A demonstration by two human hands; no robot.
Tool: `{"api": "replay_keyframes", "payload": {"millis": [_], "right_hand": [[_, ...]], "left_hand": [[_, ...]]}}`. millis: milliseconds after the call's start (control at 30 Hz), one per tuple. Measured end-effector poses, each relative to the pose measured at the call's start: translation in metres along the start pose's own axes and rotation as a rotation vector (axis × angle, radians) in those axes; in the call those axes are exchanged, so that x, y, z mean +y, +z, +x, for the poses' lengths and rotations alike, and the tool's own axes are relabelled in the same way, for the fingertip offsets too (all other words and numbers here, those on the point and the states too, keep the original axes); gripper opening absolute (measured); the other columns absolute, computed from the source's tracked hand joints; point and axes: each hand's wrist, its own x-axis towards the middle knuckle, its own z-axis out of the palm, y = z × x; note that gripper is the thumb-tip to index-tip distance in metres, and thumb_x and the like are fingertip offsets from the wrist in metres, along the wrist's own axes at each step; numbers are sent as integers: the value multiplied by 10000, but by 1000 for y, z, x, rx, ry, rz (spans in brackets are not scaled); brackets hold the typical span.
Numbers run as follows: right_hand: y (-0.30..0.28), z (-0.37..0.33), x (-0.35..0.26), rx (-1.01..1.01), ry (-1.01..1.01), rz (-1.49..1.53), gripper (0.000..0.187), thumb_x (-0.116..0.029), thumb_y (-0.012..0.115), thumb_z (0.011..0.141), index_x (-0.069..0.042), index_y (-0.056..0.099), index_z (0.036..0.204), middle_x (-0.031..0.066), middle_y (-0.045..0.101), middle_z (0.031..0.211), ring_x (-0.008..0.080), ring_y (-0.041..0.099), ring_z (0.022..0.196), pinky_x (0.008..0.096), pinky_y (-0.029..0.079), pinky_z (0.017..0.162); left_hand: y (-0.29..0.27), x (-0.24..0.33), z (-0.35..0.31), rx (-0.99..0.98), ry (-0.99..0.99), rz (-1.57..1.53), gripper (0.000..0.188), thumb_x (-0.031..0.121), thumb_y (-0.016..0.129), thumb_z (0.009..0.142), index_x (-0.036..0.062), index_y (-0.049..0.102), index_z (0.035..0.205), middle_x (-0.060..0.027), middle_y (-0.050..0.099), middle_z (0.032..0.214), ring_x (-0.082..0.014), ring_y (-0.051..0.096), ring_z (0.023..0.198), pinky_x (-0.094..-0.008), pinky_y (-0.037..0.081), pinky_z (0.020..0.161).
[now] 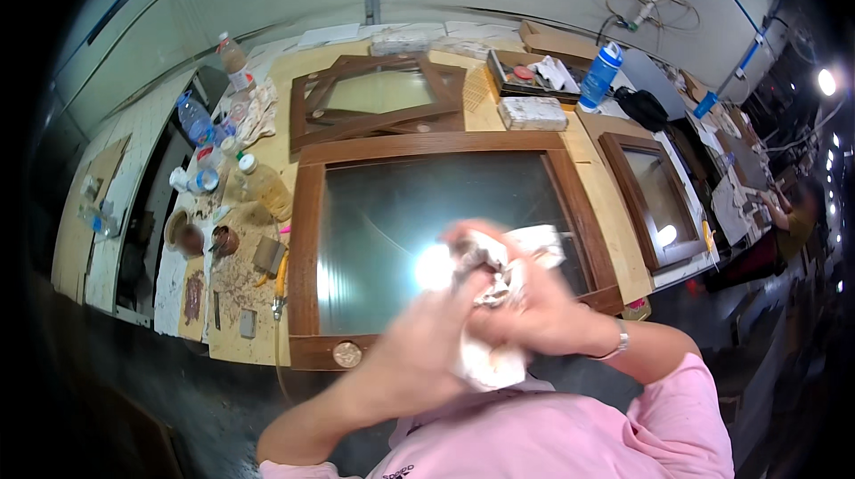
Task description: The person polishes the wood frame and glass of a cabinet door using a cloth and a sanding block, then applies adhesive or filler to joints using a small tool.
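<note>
Behind, a pale panelled wall [294, 3]; below it, a cluttered bench [613, 212], with plastic bottles [264, 187] toward its left edge, a stack of brown frames [383, 92] toward its far edge and a smaller framed panel [655, 198] toward its near right corner. Along the near edge, a large framed glass panel [392, 230], lying flat; over its near right part, a white cloth [506, 288] (perhaps paper, too blurred to say), bunched between left hand [426, 328] and right hand [545, 310]. For both hands, a narrow, closed hold around the cloth, with loose ends poking out above and below; cannot tell the exact placing of fingertips, nor any contact with the glass.

As for the cloth, looks light, soft and limp, likely to crumple at a touch; best taken as a thick wad in the palm, stray corners tucked under. As for the panel, looks heavy and stiff, but probably fragile across the middle and slippery over its shiny face; best gripped by the opposite brown side rails [307, 247], from beneath, with no weight on the glass.
</note>
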Motion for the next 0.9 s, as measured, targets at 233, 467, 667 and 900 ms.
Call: {"api": "replay_keyframes", "payload": {"millis": [233,467,667,900], "right_hand": [[-144,-43,47,410,93,-1073,841,-393,703,884,102,328,1451,304,490,1398,393,502,1298,430,388,1104],[-158,-35,91,396,385,-826,693,-347,653,889,148,365,1279,362,633,1027,496,644,936,514,519,837],[-185,-53,118,476,233,-719,584,-256,553,961,125,341,1349,394,616,976,523,619,945,531,491,849],[-179,-44,118,506,304,-426,444,-149,457,984,143,430,1317,385,601,1110,493,596,1088,459,473,936]], "left_hand": [[-37,-35,15,362,-413,-489,539,1,646,843,-3,513,1365,-114,630,1236,-200,646,1086,-340,570,877],[-21,-176,123,378,-261,741,446,27,550,865,74,568,1309,-184,626,1220,-336,630,1010,-437,481,940],[90,0,115,-758,333,-251,337,56,715,741,73,721,1077,-127,680,1137,-310,613,1121,-428,420,1041],[83,-46,229,165,-540,-187,434,-39,605,830,60,654,1250,-92,661,1076,-204,633,922,-336,527,810]]}}
